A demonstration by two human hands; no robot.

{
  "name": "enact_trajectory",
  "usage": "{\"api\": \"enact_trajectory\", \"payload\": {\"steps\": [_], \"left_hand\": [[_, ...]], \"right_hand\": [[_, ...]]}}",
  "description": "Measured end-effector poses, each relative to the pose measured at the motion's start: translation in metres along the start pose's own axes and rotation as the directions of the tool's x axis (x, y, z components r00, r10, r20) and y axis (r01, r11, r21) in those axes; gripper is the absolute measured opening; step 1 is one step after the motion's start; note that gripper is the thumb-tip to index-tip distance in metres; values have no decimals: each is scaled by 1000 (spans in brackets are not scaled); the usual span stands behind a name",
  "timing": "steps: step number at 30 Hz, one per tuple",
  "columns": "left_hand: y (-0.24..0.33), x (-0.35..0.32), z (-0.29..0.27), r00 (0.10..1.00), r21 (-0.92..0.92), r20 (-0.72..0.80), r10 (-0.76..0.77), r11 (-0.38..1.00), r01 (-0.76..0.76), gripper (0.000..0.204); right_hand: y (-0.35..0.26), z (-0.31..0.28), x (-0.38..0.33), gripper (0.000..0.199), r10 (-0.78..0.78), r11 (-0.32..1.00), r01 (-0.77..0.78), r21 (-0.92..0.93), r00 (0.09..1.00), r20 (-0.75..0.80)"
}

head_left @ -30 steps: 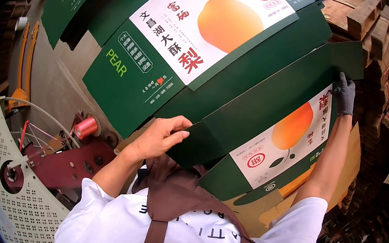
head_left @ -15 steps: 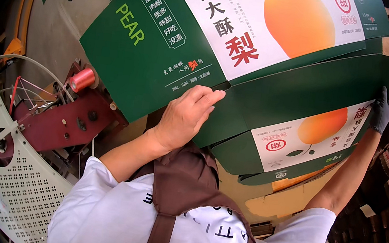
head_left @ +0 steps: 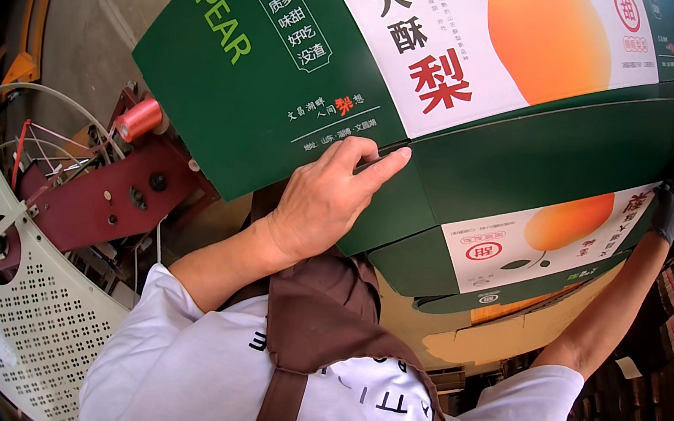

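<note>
A large green cardboard pear box point(head_left: 499, 147), printed with orange pears on white panels, spreads across the upper middle. It looks partly folded, its panels and flaps set at angles along creases. My bare left hand point(head_left: 326, 196) is closed at the near edge of the box, its curled fingers lying by the crease between two green panels. What the left thumb does is hidden. Farther right, my right hand point(head_left: 673, 204) in a dark grey glove grips the right end of the box, next to a white panel with a pear.
At the left stands a machine with a dark red plate point(head_left: 122, 195), a spool of pink twine point(head_left: 140, 118) and a curved, perforated pale guard point(head_left: 24, 323). Stacked brown cardboard point(head_left: 629, 381) lies at the right. A tan surface point(head_left: 490, 341) shows below the box.
The box has shifted slightly right in the picture, and more of its top is cut off. My left hand's fingers have parted and bent somewhat; both hands remain at the box.
</note>
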State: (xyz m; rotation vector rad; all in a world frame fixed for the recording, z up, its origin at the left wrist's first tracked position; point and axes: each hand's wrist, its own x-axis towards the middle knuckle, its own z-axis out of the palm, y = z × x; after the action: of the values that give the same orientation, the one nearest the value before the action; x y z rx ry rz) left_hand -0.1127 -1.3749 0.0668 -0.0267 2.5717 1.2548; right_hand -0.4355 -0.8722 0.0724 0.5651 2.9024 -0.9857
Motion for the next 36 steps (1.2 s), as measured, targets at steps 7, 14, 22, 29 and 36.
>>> {"api": "enact_trajectory", "payload": {"steps": [7,14,22,29,36], "left_hand": [[0,2,-2,1000,1,25,-17,1000,17,57],[-2,4,-3,999,-37,38,-14,999,15,57],[-3,6,-3,999,-44,46,-18,999,20,56],[-4,7,-5,998,-44,61,-8,999,10,54],[-5,9,-4,998,-39,66,-13,999,16,53]], "right_hand": [[-11,6,-8,32,1,1000,-1,3,1000,-22],[0,2,1,34,18,999,-18,26,1000,-4],[-2,8,0,34,-14,1000,14,-16,1000,-2],[18,-5,14,35,-95,980,107,-170,992,82],[-3,11,3,41,-86,990,91,-111,995,54]]}}
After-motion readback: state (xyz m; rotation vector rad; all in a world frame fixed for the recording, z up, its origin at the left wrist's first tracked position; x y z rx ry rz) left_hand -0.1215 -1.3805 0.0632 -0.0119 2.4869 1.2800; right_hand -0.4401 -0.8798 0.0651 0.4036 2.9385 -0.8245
